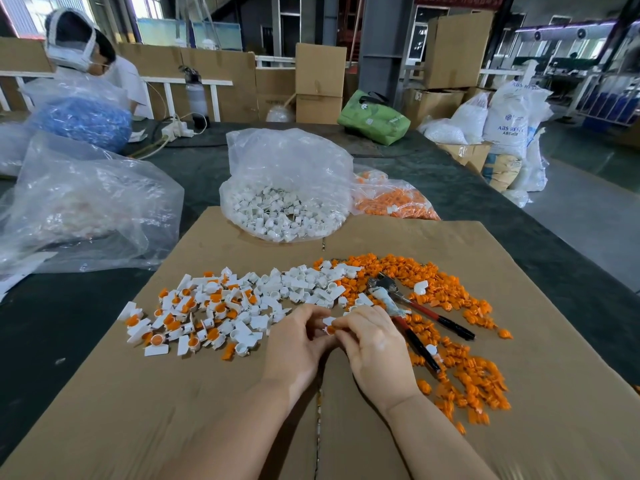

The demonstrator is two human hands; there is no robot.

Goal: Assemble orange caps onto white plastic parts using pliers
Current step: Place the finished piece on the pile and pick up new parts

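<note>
My left hand and right hand both pinch one white part, its orange cap seated, above bare cardboard; pliers lie right, near the orange pile

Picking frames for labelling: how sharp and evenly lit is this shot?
Head view: soft, even light with faint shadows; wide-angle bending at the edges; both hands and the white part fairly sharp; forearms at the bottom blurred; clear bag shows mild glare.
</note>
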